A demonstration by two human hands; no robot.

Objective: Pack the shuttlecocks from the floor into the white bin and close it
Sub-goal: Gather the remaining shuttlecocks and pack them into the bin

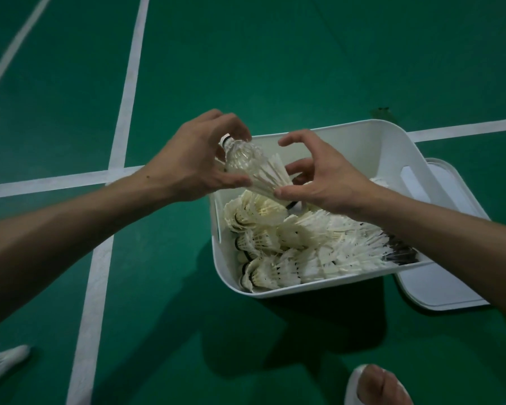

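A white bin (371,141) stands on the green court floor, open and holding several white feathered shuttlecocks (292,244). Above its left near corner I hold a nested stack of shuttlecocks (254,168), cork end pointing up and left. My left hand (193,162) grips the stack near the cork. My right hand (322,176) touches the feather end with thumb and fingertips, its other fingers spread. More shuttlecocks (0,366) lie on the floor at the bottom left edge.
The bin's white lid (438,285) lies flat on the floor, partly under the bin's right side. White court lines (129,83) cross the floor. My foot in a white slipper (377,387) shows at the bottom right.
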